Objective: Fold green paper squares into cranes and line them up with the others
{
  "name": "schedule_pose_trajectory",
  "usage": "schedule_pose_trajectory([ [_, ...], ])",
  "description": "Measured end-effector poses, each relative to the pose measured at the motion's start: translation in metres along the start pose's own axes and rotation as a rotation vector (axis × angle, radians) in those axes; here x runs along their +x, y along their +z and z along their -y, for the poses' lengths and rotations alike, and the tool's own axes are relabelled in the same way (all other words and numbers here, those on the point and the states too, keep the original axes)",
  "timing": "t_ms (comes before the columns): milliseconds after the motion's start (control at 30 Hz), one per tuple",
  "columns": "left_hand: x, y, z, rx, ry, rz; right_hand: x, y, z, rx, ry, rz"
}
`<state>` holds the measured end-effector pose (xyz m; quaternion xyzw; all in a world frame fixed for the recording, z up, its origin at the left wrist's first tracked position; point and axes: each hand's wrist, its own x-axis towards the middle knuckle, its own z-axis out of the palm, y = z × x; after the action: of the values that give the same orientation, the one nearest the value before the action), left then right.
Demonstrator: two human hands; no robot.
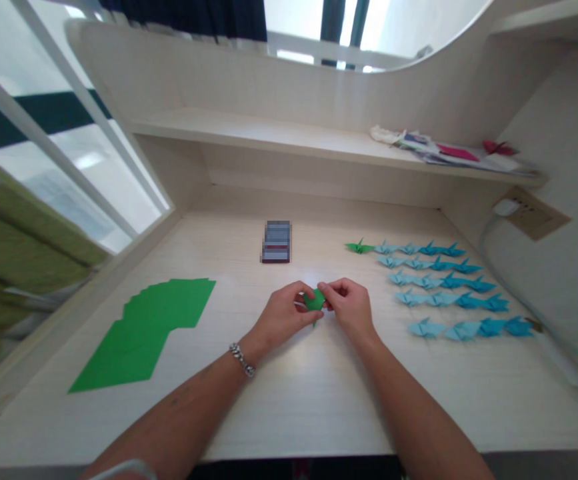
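Between both hands, just above the middle of the desk, is a small piece of folded green paper [313,301]. My left hand [289,308] grips its left side, thumb below and fingers above. Its right edge is pinched by the thumb and fingertips of my right hand [349,305]. Part of the paper is hidden behind the fingers. A finished green paper crane [360,247] stands at the back right, at the end of a row of blue ones. Fanned-out green paper sheets [143,327] lie to the left of my left hand.
Several rows of blue paper cranes [441,298] fill the desk's right side. A phone-like device [277,242], its picture blurred, lies behind my hands. Papers [433,148] rest on the shelf [269,137]. A plugged-in cable [486,240] runs down the right wall.
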<state>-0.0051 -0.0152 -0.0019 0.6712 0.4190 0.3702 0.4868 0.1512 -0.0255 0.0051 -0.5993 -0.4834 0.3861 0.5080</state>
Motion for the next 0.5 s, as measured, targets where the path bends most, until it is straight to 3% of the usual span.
schedule_pose_trajectory([
  [267,0.000,-0.001,0.001,-0.011,0.003,0.008,0.002,0.000,-0.001,0.076,-0.011,0.048],
  [500,0.010,-0.009,0.010,-0.186,-0.048,-0.072,0.009,-0.004,-0.006,0.099,0.045,0.120],
])
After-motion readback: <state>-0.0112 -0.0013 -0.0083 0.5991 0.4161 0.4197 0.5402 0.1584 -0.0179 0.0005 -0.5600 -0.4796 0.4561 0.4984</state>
